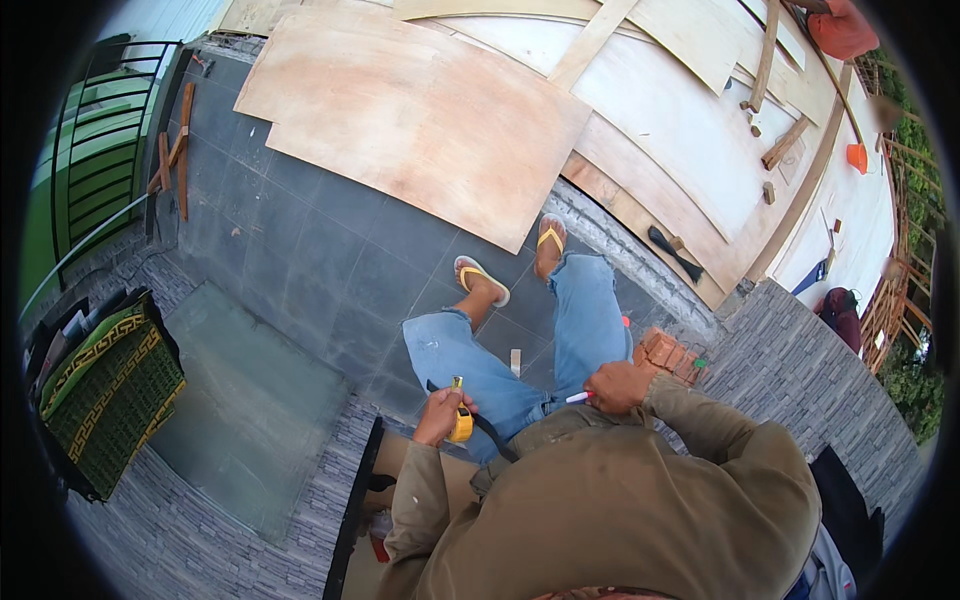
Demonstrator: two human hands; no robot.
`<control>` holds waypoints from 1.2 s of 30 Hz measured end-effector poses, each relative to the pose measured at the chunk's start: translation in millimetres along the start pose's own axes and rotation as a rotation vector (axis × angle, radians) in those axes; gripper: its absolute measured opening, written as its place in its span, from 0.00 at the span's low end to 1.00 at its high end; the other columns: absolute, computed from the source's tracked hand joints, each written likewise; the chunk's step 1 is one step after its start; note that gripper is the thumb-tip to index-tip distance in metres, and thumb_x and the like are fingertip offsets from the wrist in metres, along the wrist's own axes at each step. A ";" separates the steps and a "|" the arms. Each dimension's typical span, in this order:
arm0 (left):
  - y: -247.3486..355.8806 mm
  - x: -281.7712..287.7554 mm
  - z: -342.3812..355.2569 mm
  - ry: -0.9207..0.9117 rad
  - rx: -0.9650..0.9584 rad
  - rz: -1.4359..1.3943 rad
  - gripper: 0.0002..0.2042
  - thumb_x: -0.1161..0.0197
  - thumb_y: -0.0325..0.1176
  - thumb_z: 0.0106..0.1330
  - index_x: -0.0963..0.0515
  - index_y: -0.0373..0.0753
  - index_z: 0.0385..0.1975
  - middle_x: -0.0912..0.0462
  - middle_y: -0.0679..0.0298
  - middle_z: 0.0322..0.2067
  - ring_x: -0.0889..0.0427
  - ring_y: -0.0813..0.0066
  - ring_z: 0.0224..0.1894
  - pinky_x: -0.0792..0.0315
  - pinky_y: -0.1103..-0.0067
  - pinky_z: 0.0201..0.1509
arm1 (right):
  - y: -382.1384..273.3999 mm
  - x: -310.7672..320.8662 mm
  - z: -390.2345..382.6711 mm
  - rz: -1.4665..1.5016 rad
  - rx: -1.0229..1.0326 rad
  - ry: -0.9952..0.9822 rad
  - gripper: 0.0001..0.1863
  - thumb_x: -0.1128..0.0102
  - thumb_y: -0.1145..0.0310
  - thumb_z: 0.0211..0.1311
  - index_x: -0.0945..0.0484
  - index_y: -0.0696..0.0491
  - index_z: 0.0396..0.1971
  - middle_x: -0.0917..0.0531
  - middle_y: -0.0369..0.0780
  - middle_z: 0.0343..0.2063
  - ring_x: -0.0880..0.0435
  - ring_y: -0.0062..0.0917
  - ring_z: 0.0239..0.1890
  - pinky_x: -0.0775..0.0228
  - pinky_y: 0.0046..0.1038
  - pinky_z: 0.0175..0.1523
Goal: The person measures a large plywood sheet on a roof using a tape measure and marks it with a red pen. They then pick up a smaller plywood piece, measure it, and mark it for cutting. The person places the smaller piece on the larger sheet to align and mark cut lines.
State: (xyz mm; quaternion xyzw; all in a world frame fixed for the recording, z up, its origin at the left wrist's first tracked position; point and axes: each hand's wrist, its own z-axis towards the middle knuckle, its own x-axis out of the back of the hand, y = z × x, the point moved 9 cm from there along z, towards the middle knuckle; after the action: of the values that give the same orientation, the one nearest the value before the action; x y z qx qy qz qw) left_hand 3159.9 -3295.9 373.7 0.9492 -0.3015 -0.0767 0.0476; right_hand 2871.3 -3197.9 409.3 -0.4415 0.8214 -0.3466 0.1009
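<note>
My left hand (437,418) is closed around a yellow tape measure (461,425), held above my left thigh, with a short bit of yellow blade standing up from it. A dark strap hangs beside the tape measure across my jeans. Over my right thigh, my right hand (618,388) grips a white marker pen (579,397) with a blue and red part near the fingers. Ahead of my feet a large, thin plywood sheet (410,110) lies on the floor, one corner toward me. Neither hand touches the sheet.
Grey tiles (330,250) cover the floor. More boards (660,130) and wooden offcuts (785,143) lie to the right, beyond a concrete ledge (630,235). Stacked bricks (668,352) are by my right leg. A metal railing (105,150) stands left; another person (840,30) is at the far right.
</note>
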 end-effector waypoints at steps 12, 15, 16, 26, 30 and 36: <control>109.9 -16.9 179.2 -0.084 -0.324 0.325 0.17 0.53 0.37 0.74 0.21 0.29 0.36 0.16 0.60 0.32 0.19 0.75 0.35 0.26 0.76 0.43 | 79.2 101.3 185.4 0.291 -0.008 0.632 0.15 0.39 0.56 0.61 0.19 0.53 0.37 0.17 0.46 0.28 0.17 0.45 0.33 0.27 0.43 0.38; 125.2 17.9 258.5 -0.004 -0.394 0.259 0.16 0.52 0.36 0.74 0.21 0.30 0.35 0.17 0.60 0.31 0.19 0.75 0.36 0.26 0.76 0.43 | 166.6 122.4 239.7 0.114 -0.163 0.669 0.15 0.38 0.57 0.59 0.19 0.52 0.38 0.16 0.46 0.30 0.17 0.46 0.35 0.27 0.44 0.39; 132.7 32.9 293.5 0.016 -0.419 0.230 0.16 0.52 0.36 0.74 0.21 0.30 0.35 0.17 0.60 0.31 0.19 0.76 0.36 0.26 0.76 0.43 | 204.8 130.8 264.2 0.095 -0.217 0.676 0.15 0.38 0.57 0.58 0.19 0.53 0.37 0.16 0.47 0.30 0.17 0.46 0.36 0.27 0.45 0.39; 156.3 266.6 602.9 0.626 -0.465 0.010 0.15 0.50 0.40 0.72 0.22 0.35 0.33 0.23 0.64 0.28 0.24 0.76 0.29 0.29 0.76 0.34 | 574.0 154.7 451.6 -0.310 -0.718 0.485 0.20 0.35 0.54 0.58 0.21 0.59 0.35 0.15 0.47 0.33 0.14 0.36 0.38 0.22 0.40 0.39; 162.7 311.6 650.0 0.731 -0.567 -0.086 0.15 0.51 0.40 0.72 0.22 0.35 0.34 0.23 0.65 0.27 0.25 0.77 0.29 0.30 0.75 0.32 | 608.3 148.3 501.9 0.576 -0.545 0.717 0.24 0.36 0.50 0.61 0.24 0.60 0.31 0.21 0.39 0.24 0.23 0.22 0.20 0.36 0.27 0.19; 154.7 319.6 675.9 0.570 -0.592 -0.254 0.13 0.51 0.37 0.72 0.23 0.35 0.39 0.24 0.64 0.28 0.24 0.75 0.30 0.29 0.75 0.33 | 620.3 122.3 543.9 1.000 -0.427 0.740 0.18 0.38 0.56 0.65 0.23 0.59 0.31 0.21 0.39 0.24 0.33 0.21 0.14 0.48 0.25 0.15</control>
State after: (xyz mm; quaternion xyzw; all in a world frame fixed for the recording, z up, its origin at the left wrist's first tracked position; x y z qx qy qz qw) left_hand 3212.4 -3636.8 -307.4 0.9074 -0.1221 0.1000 0.3894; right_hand 2649.2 -3327.0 -384.1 0.1312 0.9588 -0.2161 -0.1293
